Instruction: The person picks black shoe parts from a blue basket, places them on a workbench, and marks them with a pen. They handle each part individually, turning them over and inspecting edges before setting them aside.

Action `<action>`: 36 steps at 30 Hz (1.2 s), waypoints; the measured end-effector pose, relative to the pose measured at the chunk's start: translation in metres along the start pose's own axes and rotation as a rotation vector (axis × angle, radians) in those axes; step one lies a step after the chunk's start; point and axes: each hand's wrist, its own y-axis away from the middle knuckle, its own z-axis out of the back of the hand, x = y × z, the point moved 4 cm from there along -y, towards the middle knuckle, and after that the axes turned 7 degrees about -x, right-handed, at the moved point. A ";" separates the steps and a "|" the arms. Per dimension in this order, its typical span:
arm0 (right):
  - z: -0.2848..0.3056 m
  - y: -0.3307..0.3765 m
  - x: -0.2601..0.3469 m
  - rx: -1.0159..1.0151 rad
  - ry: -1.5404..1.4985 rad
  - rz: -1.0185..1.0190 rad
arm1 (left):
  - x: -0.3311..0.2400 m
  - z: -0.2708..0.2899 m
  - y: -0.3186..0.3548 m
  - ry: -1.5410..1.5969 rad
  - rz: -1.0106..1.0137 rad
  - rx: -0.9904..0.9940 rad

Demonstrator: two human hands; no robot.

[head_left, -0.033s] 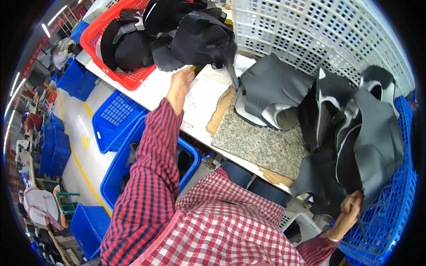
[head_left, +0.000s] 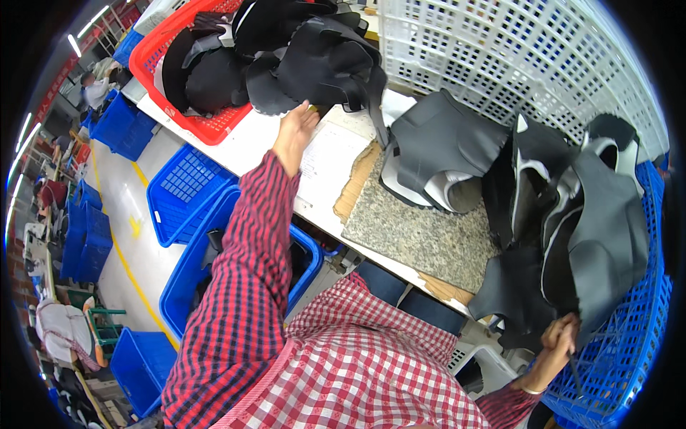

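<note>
My left hand [head_left: 295, 136] reaches over the white tabletop with its fingers stretched and apart, holding nothing. Just beyond its fingertips lie a small yellow item [head_left: 314, 109] and a pile of black shoe uppers [head_left: 325, 64]. At the lower right, my right hand [head_left: 559, 336] is closed at the bottom edge of a large black upper [head_left: 607, 236]. A thin dark strip hangs below its fingers; what they grip cannot be made out. Another black upper with white lining [head_left: 450, 139] rests on the speckled stone slab [head_left: 421, 232].
A red basket [head_left: 214, 132] supports part of the pile. White crates [head_left: 500, 57] stand behind the slab, and a blue basket [head_left: 629, 357] is at the right. Below the table's left edge are blue bins [head_left: 175, 286]. A written sheet [head_left: 329, 157] lies near my left hand.
My left hand's fingers have spread from a more closed pose near the yellow item. My right hand has shifted slightly down and left.
</note>
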 end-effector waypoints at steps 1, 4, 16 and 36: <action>-0.012 0.017 0.000 0.082 0.032 0.058 | 0.005 -0.010 -0.019 0.125 0.102 -0.024; -0.047 0.061 -0.017 0.182 0.175 -0.037 | 0.004 -0.044 -0.053 0.202 0.000 -0.064; -0.144 0.176 -0.086 0.806 0.214 -0.284 | -0.020 -0.007 -0.040 0.135 0.235 -0.187; -0.121 -0.158 0.056 0.650 0.243 0.544 | 0.004 -0.073 0.015 -0.041 0.012 -0.189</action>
